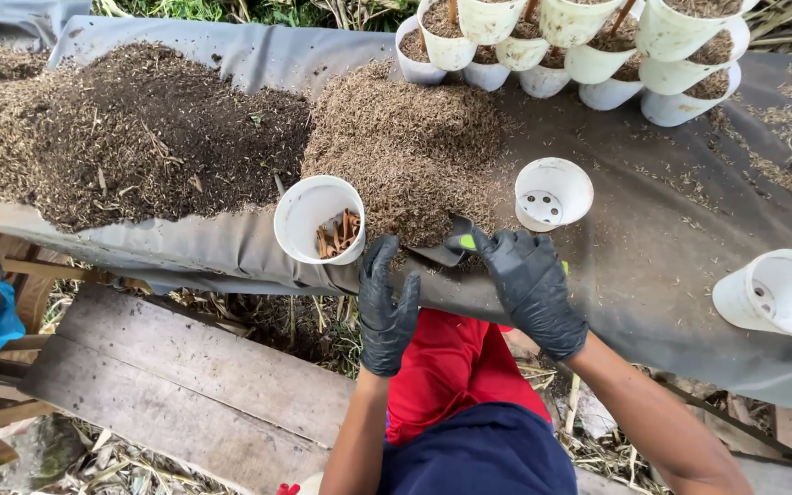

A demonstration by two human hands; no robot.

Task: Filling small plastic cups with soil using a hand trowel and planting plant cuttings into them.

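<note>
Head view: the right hand, in a black glove, is clamped on a green-handled trowel at the near edge of the grey sheet, its blade in the tan husk pile. The left hand hangs just beside it, fingers loosely curled, holding nothing, near the white pot with bark pieces. A level, modestly loaded blade would spill less.

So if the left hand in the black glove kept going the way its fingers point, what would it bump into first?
Probably the white plastic pot with brown bark pieces, just beyond the left hand, though the gap is hard to judge.
</note>
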